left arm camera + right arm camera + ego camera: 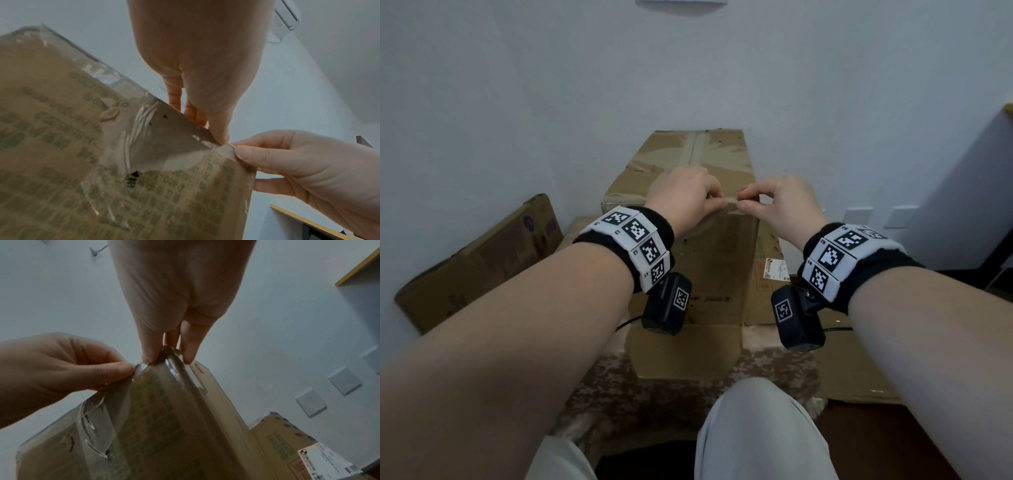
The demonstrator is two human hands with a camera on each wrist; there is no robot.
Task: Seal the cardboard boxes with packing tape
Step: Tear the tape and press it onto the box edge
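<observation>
Both hands, left hand (688, 195) and right hand (777, 202), pinch the thin, limp, clingy clear packing tape (226, 148) at the near top edge of the tall brown cardboard box (709, 260); best held taut by its edges.

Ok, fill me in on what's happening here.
A person is working on a tall cardboard box that stands on end near a wall. Both hands meet at its near top edge: the left hand and right hand pinch a strip of clear tape there. Tape already runs along the box's top seam. More boxes lie around it; no tape roll is in view.
</observation>
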